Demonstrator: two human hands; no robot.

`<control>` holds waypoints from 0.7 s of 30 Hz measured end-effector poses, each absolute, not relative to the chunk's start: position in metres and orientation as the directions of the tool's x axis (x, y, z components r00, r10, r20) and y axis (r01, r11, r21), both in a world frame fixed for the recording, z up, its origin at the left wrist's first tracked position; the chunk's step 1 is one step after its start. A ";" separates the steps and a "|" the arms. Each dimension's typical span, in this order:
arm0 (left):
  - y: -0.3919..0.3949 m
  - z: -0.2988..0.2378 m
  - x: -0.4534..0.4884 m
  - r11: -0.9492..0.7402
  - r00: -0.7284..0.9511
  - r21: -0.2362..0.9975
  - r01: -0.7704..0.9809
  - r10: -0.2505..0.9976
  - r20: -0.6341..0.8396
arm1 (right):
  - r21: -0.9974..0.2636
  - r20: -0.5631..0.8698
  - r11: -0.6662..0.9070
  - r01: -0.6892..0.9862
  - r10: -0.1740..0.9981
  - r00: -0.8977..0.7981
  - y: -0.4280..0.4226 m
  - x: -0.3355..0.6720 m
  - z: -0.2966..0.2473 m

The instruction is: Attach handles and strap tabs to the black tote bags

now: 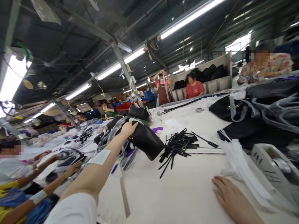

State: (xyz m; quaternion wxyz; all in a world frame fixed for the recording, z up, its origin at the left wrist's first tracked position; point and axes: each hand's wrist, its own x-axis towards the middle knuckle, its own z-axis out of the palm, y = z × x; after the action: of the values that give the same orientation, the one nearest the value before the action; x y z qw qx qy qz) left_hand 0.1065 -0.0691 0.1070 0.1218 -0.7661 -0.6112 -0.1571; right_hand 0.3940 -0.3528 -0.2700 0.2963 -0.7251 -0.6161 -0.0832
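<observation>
My left arm stretches out over the white table (149, 189), and my left hand (129, 129) grips the upper edge of a black handbag (148, 140). The bag is tilted, its base toward the right, with a small gold ring near my wrist. Behind it are more black bags (139, 112) and straps wrapped in clear plastic (109, 138). My right hand (225, 193) rests on the tabletop with nothing in it, fingers a little apart. Just right of it are long white strips (245, 171). Between my hands lies a pile of black straps with gold eyelets (178, 144).
A grey machine (273, 168) stands at the right, with black bags and plastic-wrapped straps (280, 109) behind it. Co-workers sit close on the left and across the table. A blue marker-like object (114, 169) and a grey-brown strip (124, 197) lie near my left arm.
</observation>
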 end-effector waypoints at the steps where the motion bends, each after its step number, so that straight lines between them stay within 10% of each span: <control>1: -0.076 0.119 0.101 -0.268 0.269 -0.054 0.962 0.888 0.374 | -0.342 0.475 -0.066 0.937 0.849 0.233 -0.353 0.394 -0.268; 10: -0.144 0.200 0.074 -0.617 0.722 -0.502 0.606 0.692 0.022 | -0.580 0.322 -0.051 0.813 0.902 0.287 -0.371 0.389 -0.226; 14: -0.168 0.176 0.090 -0.852 0.888 -0.378 0.362 0.438 -0.138 | -0.856 0.159 -0.109 0.506 0.875 0.457 -0.371 0.396 -0.208; 21: -0.196 0.069 0.124 -0.989 0.961 -0.075 0.124 0.139 -0.239 | -0.982 0.031 -0.076 0.172 0.837 0.546 -0.391 0.402 -0.177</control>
State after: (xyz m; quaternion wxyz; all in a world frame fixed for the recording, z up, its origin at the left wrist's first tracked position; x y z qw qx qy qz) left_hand 0.1244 -0.1957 0.0685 0.0294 -0.9898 -0.0665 0.1227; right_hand 0.4023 -0.3912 -0.1767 0.5669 -0.6721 -0.3752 0.2935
